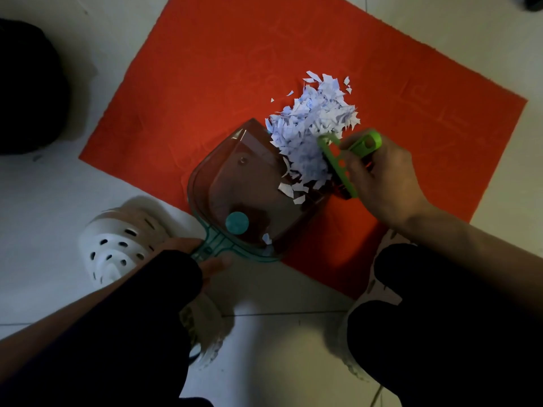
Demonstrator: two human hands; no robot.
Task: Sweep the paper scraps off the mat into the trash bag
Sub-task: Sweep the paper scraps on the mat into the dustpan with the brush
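Our left hand (205,259) grips the dustpan (249,186) handle; our right hand (379,177) grips the green brush (340,160) against the paper scraps (311,133) on the red mat (205,83).

The mat (205,83) is a flat orange-red with a faint tone-on-tone embossed pattern. The paper scraps (311,136) heaped near its near edge are white with a bluish tint and tiny blue marks. The dustpan (244,183) is see-through and smoky, with a teal rim and handle and a round teal spot inside. The brush (349,154) is bright lime green. The floor (58,186) is off-white tile with thin dark grout lines. The clog (117,245) is white with dark holes. The sleeve (164,277) is black.
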